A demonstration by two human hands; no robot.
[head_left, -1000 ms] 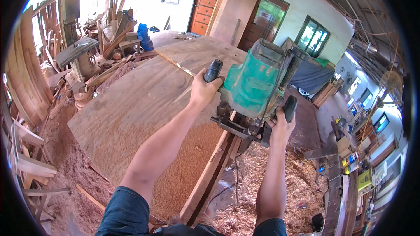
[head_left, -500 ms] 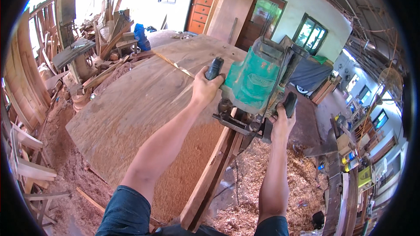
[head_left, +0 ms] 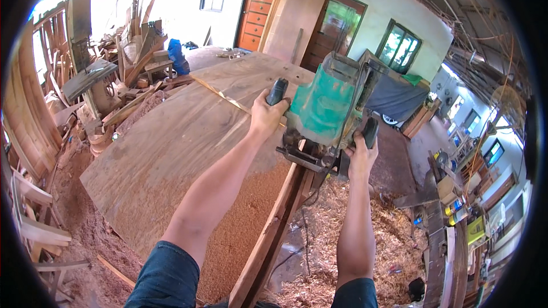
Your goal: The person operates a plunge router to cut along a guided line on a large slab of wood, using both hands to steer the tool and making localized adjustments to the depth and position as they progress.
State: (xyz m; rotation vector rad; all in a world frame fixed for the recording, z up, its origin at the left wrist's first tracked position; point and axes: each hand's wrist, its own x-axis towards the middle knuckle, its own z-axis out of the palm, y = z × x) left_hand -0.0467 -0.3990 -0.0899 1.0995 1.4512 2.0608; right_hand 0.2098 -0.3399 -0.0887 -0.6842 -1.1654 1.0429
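Note:
A green plunge router point(head_left: 321, 104) with a dark base stands on a long wooden beam point(head_left: 273, 225). My left hand point(head_left: 268, 111) is closed round the router's left black handle, and my right hand point(head_left: 361, 151) grips its right black handle. Below the router, a dark lengthwise channel runs along the beam toward my body. The cutting bit is hidden under the base. A power cord hangs down beside the beam on the right. Left of the beam lies a broad plywood sheet point(head_left: 171, 154), its near part covered with fine sawdust.
Wood shavings point(head_left: 365, 239) cover the floor at the right. Scrap timber and a machine with a tilted table point(head_left: 90, 78) stand at the far left. A thin wood strip point(head_left: 220, 93) lies across the plywood. At the right is a cluttered bench point(head_left: 451, 234); a covered vehicle point(head_left: 394, 96) stands behind.
The view has shifted slightly. Both hands stay on the handles, and the router appears a little farther left in the picture, still on the beam.

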